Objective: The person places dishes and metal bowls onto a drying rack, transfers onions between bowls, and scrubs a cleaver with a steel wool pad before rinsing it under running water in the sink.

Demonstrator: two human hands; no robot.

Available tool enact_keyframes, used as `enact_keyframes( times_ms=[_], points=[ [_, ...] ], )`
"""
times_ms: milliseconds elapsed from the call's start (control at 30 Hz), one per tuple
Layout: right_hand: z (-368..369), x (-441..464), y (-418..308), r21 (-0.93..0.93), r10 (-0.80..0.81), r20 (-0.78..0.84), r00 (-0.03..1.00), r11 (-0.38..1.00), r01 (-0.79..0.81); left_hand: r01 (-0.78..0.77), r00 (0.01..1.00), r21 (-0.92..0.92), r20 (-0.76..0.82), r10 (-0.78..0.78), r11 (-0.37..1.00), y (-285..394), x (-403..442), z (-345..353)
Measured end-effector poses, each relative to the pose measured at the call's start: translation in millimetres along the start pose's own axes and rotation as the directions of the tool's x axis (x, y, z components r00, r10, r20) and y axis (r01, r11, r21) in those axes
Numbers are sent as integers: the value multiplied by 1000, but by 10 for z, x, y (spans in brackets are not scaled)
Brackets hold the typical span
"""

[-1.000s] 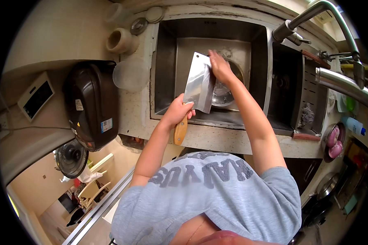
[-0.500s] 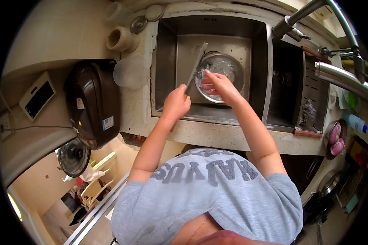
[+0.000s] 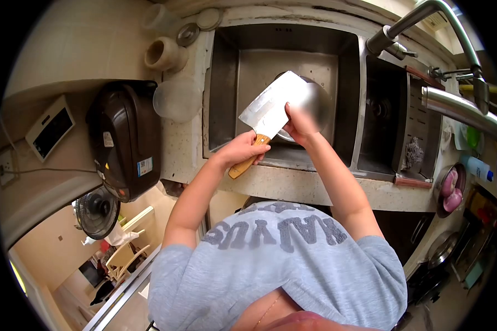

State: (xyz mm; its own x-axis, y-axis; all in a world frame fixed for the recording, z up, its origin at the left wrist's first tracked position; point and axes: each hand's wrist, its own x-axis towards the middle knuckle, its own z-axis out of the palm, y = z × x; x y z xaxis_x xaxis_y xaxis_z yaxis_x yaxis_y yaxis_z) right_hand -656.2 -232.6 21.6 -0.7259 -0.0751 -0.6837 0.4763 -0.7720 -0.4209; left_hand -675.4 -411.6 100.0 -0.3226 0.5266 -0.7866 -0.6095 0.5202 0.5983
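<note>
My left hand (image 3: 245, 150) is closed round the wooden handle of a cleaver (image 3: 271, 103). Its broad blade lies flat to the camera over the sink (image 3: 254, 59), bright with glare. My right hand (image 3: 300, 124) grips the blade's near edge, thumb on the upper face and fingers hidden beneath. Under the blade sits a round metal basin (image 3: 284, 135), mostly covered by the cleaver and a blurred patch.
The faucet (image 3: 389, 37) rises at the back right, by a narrower second basin (image 3: 381, 105) holding a scouring pad (image 3: 414, 151). On the left counter stand a plastic bowl (image 3: 178, 100), a beige cup (image 3: 161, 54) and a dark appliance (image 3: 124, 132).
The cleaver has turned from edge-on to flat, its blade now facing up. My right hand has moved from above the basin onto the blade.
</note>
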Motion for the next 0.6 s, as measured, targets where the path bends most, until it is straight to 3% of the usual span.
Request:
enact_keyframes(
  times_ms=[67,100,133,233,267,300,333,400,433,467,533,600],
  points=[
    [-197,322,73,-237,94,-98,991,965,-115,-36,996,15,-75,37,999,-74,-13,14],
    [-580,779,306,-534,-167,-178,970,844,48,-23,988,98,-147,38,995,-124,2,-18],
    [-976,1198,534,-784,-428,-159,890,602,149,-10,987,83,-162,23,997,-137,5,-40],
    [-1239,1379,581,-975,-773,-123,622,213,71,61,975,57,-217,-47,997,-133,35,-113],
    [-1245,1366,564,-474,-416,-305,857,847,242,75,973,62,-225,-60,995,-122,43,-128],
    [-1069,1175,448,-88,-198,-186,962,979,185,87,971,67,-230,-70,994,-109,54,-138],
    [-865,958,325,288,-32,19,999,957,25,96,969,71,-234,-78,993,-96,62,-142],
    [-55,191,-74,-65,-12,58,998,998,16,104,974,53,-206,-91,993,-43,102,-148],
    [86,36,-48,-165,-21,196,980,985,54,112,977,45,-188,-102,993,-33,111,-131],
    [88,-54,18,-401,-74,371,926,886,232,80,986,43,-147,-73,996,-27,145,-131],
    [176,-220,113,-604,-210,623,753,483,634,19,998,35,-67,-17,999,27,173,-87],
    [86,-216,44,-655,-252,730,635,9,756,28,995,37,-98,-25,999,78,119,-35]
  ],
)
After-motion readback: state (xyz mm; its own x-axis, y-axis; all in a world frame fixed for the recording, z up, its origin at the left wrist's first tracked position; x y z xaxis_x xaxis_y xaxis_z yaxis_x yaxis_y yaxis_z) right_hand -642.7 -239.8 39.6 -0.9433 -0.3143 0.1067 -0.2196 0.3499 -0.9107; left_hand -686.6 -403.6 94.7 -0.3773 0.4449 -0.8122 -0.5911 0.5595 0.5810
